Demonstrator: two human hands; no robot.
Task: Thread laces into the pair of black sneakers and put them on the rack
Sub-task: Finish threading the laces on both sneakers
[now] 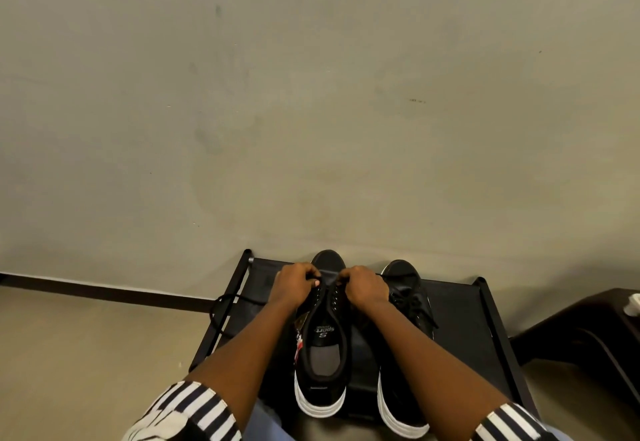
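Note:
Two black sneakers with white soles stand side by side on the black rack (460, 305), toes toward the wall. The left sneaker (323, 347) lies between my forearms, its insole showing. My left hand (294, 283) and my right hand (365, 286) sit over its eyelet area, each with fingers curled on the black lace (221, 305), which loops off the rack's left side. The right sneaker (405, 302) has a lace threaded through its eyelets and is partly hidden by my right forearm.
The rack stands against a plain grey wall with a dark baseboard (104, 291). A dark piece of furniture (588, 333) with a small white object (632, 303) on it stands to the right. Beige floor lies to the left.

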